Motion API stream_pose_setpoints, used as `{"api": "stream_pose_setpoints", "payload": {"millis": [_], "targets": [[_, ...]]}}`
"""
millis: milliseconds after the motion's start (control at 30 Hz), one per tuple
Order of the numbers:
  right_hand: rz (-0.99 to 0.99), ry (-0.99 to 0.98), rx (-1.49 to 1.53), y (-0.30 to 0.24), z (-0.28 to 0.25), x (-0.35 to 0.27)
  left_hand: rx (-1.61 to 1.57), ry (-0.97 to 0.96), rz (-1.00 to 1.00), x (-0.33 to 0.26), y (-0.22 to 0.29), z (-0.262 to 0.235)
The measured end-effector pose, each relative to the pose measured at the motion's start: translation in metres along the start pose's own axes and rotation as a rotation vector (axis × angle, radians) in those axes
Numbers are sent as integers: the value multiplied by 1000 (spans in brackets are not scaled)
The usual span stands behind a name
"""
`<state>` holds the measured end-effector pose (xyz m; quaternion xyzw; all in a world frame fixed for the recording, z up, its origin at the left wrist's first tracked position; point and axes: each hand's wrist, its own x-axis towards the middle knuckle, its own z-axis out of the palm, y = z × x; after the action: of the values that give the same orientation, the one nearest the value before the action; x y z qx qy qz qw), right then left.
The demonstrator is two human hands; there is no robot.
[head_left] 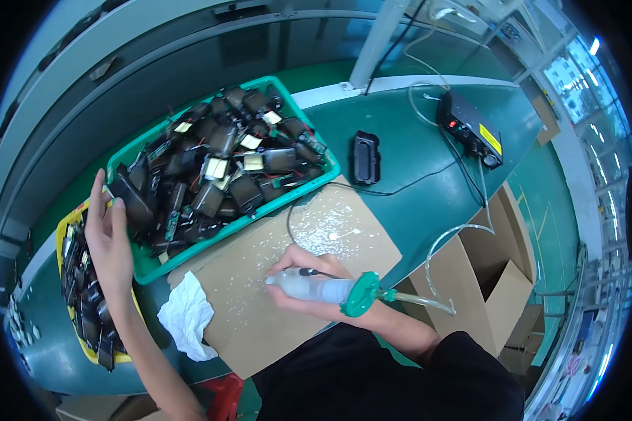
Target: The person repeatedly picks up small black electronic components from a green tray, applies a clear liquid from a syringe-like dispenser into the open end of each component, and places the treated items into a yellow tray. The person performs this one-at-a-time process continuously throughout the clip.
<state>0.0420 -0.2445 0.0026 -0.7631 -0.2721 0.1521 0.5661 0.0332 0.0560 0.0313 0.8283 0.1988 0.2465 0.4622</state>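
Note:
At the left end of the green basket (309,184), my left hand (109,242) has its thumb and fingers around the edge of a dark, glossy plastic part (131,203), which is slightly blurred. Many similar dark parts with wires, small green circuit boards and pale yellow pads (216,168) fill the basket. Over the cardboard sheet (246,326), my right hand (309,277) is closed around a clear dispensing syringe (323,288) with a green cap. Its tip points left, and a clear tube runs from the cap. Whitish spots dot the cardboard.
A yellow bin (91,351) of dark parts stands left, near a crumpled white tissue (187,316). Farther back are a black tray-shaped piece (366,158) and a black control box (470,130) with cables and tubing. An open cardboard box (470,288) stands at right.

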Motion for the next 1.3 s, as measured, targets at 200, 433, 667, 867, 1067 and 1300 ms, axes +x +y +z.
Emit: {"api": "stream_pose_setpoints", "payload": {"millis": [200, 433, 667, 867, 1067, 1300], "targets": [[-51, 55, -98, 1, 15, 3, -1349, -311, -532, -15, 15, 2], [-41, 161, -64, -34, 7, 7, -1275, -567, -316, -51, 20, 40], [-346, 228, 259, -81, 4, 15, -1236, -862, -118, -61, 10, 42], [-402, 32, 161, -78, 13, 22, -1081, -824, -5, -68, 6, 36], [-309, -26, 52, -83, 13, 19, -1129, -881, -51, -69, 5, 30], [-341, -174, -76, -89, 5, 21, -1209, -920, -91, -68, 10, 30]]}}
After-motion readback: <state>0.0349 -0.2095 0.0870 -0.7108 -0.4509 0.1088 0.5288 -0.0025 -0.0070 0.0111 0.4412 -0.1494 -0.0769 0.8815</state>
